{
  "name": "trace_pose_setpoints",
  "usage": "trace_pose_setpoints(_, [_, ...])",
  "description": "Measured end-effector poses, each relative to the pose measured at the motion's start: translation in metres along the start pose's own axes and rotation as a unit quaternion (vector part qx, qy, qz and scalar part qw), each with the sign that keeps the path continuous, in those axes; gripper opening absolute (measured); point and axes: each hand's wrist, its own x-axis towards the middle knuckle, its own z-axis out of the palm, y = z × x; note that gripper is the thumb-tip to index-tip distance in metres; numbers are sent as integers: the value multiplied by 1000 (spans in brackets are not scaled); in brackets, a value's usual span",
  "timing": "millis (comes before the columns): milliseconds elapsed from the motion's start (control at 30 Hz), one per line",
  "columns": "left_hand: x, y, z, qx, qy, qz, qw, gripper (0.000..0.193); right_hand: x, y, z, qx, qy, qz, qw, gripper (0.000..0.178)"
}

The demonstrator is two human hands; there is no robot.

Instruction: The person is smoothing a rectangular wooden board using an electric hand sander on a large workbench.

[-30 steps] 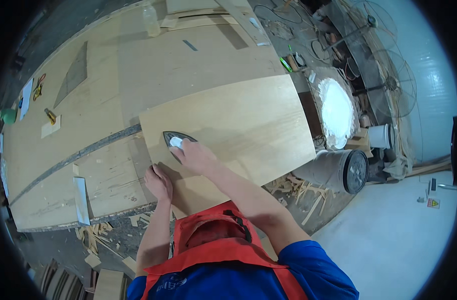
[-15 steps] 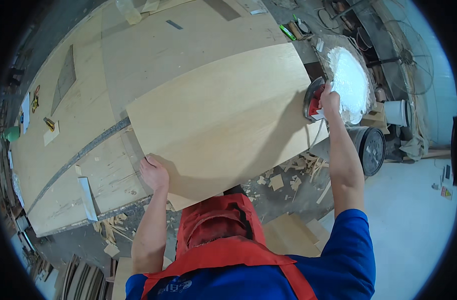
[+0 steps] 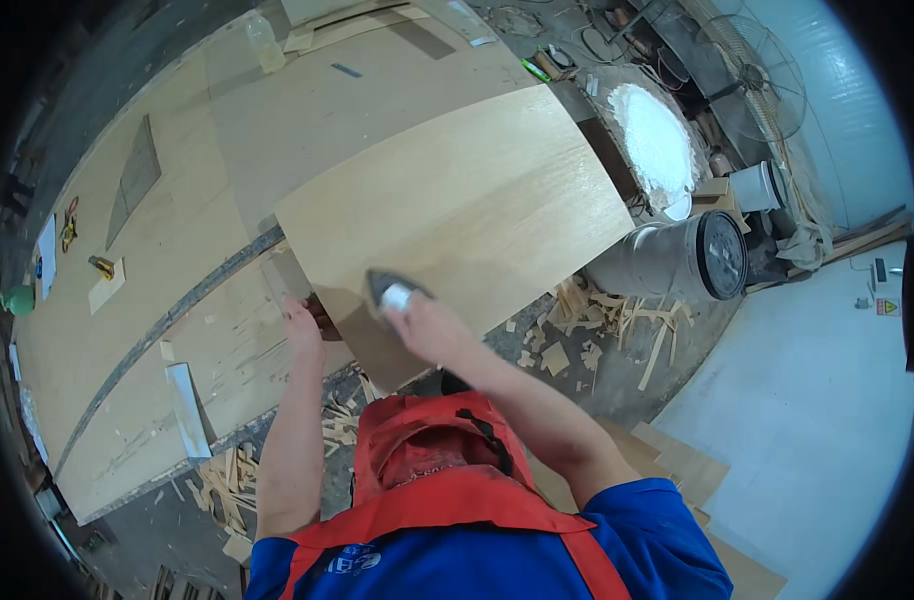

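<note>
I judged ironing underway, next wanting steady strokes: right hand (image 3: 427, 326) gripped dark pointed iron (image 3: 388, 285) over pale wooden panel (image 3: 457, 190), left hand (image 3: 305, 325) unreadable beside it.

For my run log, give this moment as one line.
right hand: holds iron over board | left hand: at board's left edge | bottle: on table
</note>
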Motion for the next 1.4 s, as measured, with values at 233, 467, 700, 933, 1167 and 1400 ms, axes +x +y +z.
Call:
trace_pose_setpoints(233, [-54, 25, 33, 238, 69, 195, 949, 55, -10, 50, -64, 3, -58, 24, 998, 60])
trace_pose_setpoints(467, [-54, 28, 44, 320, 151, 224, 908, 44, 85, 252, -231, -77, 257, 154, 951, 74])
trace_pose_setpoints(700, [-60, 34, 45, 316, 157, 197, 915, 50, 110, 303, -298, 53, 299, 341, 890, 74])
trace_pose_setpoints(933, [-64, 38, 48, 311, 97, 212, 921, 55, 8, 163, -104, 61, 200, 204, 956, 59])
trace_pose_setpoints(1167, [-19, 28, 25, 268, -9, 244, 932, 58, -77, 31, -27, 70, -45, 74, 994, 54])
trace_pose_setpoints(1400, [-50, 46, 50, 306, 38, 192, 932, 62, -50, 132, -106, 81, 48, 118, 989, 54])
